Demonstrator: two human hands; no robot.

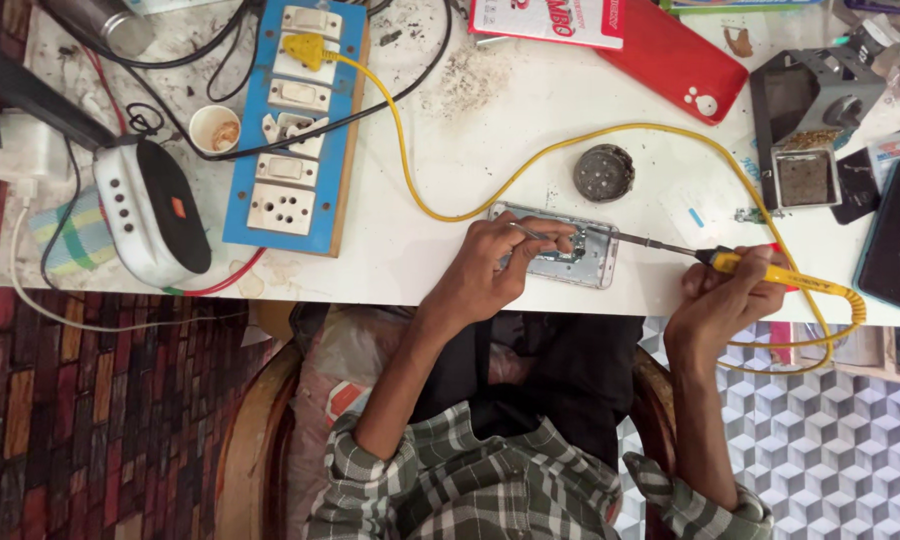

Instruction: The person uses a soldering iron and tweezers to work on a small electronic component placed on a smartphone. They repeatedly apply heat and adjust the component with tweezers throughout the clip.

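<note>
At frame centre, our left hand (490, 268) pinches tweezers (532, 234) over the opened phone (598, 262) on the tabletop (490, 120). Our right hand (722, 300) grips the yellow soldering iron (760, 268), tip on the phone.

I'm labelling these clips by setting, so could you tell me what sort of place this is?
Probably a phone repair bench: the right hand holds a yellow soldering iron to an opened phone that the left hand steadies, beside a blue switchboard.

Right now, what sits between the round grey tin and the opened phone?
Head view: the yellow cord crosses that stretch of white table between the round grey tin and the opened phone; nothing else.
</note>
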